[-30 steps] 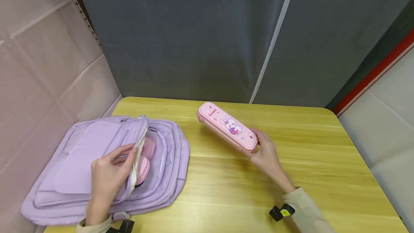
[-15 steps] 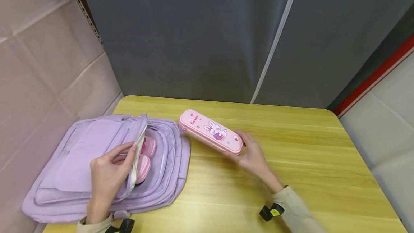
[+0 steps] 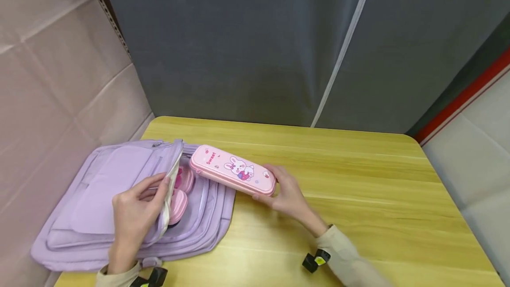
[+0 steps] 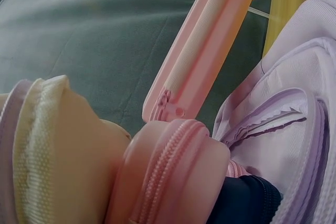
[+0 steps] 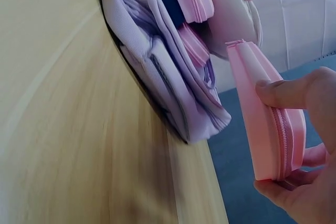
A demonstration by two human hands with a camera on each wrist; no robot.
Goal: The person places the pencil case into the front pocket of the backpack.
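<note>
A lilac backpack (image 3: 99, 194) lies on the table with its front pocket pulled open. My left hand (image 3: 137, 211) pinches the white-lined edge of that pocket between thumb and fingers. Inside the opening sit two pink zippered cases, one nearer me (image 3: 178, 207) and one farther (image 3: 184, 179); a dark navy item (image 4: 244, 200) shows beside them in the left wrist view. My right hand (image 3: 288, 196) grips one end of a long pink pencil case (image 3: 233, 169) with a rabbit and "Sweet" on its lid. Its far end overlaps the backpack's right side, close by the pocket opening.
The wood-grain table (image 3: 358, 203) extends to the right of the backpack. A dark grey curtain (image 3: 239, 48) stands behind the table. Pale padded panels (image 3: 48, 92) rise at the left, and a white panel with a red edge (image 3: 470, 145) is at the right.
My right hand has carried the pencil case leftward and slightly toward me, from over the table to the backpack's pocket. The left hand keeps its hold on the pocket edge.
</note>
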